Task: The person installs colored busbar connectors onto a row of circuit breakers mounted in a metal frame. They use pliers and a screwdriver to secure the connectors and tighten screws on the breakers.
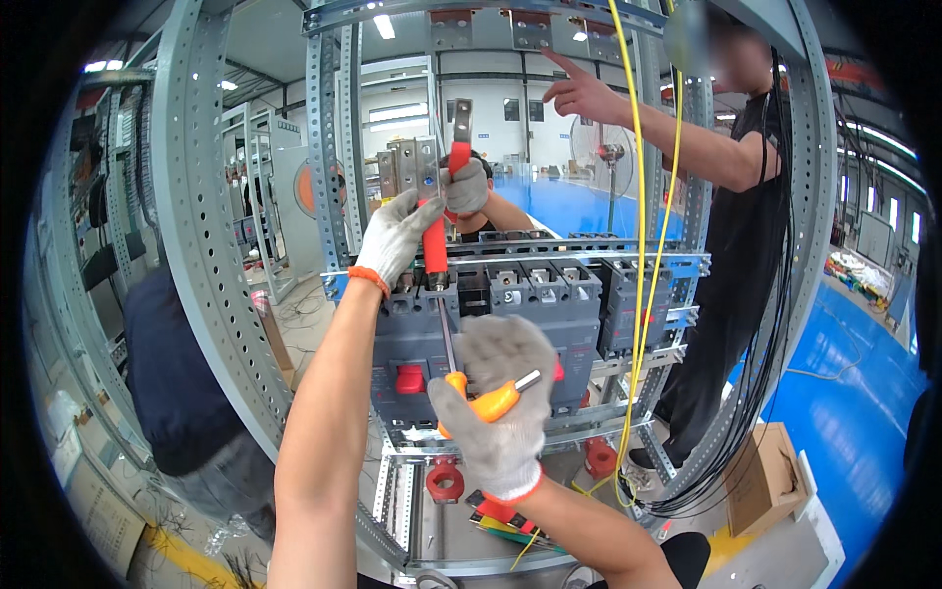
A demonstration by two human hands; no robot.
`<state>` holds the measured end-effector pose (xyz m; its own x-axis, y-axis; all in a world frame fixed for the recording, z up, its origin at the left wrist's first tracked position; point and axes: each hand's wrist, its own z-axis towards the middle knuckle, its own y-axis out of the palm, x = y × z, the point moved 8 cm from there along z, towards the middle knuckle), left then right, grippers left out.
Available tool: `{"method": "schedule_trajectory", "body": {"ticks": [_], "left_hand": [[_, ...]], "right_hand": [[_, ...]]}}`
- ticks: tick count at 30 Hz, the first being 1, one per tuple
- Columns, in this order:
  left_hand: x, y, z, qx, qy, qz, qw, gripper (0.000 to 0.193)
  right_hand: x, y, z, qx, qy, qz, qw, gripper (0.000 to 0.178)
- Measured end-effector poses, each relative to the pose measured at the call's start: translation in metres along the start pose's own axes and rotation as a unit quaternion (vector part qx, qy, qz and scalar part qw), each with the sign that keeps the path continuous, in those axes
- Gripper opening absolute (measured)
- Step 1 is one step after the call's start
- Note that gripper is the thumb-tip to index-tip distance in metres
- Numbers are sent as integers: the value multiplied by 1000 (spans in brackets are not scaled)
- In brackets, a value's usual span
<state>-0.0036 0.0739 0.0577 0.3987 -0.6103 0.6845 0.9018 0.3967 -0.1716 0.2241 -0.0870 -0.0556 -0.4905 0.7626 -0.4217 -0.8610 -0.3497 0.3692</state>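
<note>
My left hand (391, 238), in a white knit glove with an orange cuff, is closed around a red-sleeved busbar (435, 247) standing upright at the top of a dark grey circuit breaker (417, 329). My right hand (505, 393), also gloved and partly smeared by motion, holds an orange-handled screwdriver (494, 402) in front of the breaker. Its thin shaft points up toward the terminal below the busbar. Behind, another person's gloved hand (467, 188) is at a second red-sleeved busbar (458, 157) with a bare metal end.
Perforated steel posts (211, 196) frame the work. More breakers (545, 304) sit to the right. Yellow wires (640, 245) and black cables (770, 324) hang there. A person (731, 216) at right reaches into the frame; a cardboard box (765, 476) stands on the floor.
</note>
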Motion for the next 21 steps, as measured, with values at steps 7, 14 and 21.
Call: {"method": "schedule_trajectory", "body": {"ticks": [7, 14, 21], "left_hand": [[19, 12, -12, -18, -16, -30, 999, 58], [27, 11, -20, -22, -22, -9, 999, 58], [34, 14, -24, -16, -19, 6, 1000, 52]], "right_hand": [[-61, 41, -7, -248, -400, -449, 760, 34], [-24, 59, -5, -437, -132, -584, 671, 41], [15, 33, -21, -276, 195, -260, 905, 38]]}}
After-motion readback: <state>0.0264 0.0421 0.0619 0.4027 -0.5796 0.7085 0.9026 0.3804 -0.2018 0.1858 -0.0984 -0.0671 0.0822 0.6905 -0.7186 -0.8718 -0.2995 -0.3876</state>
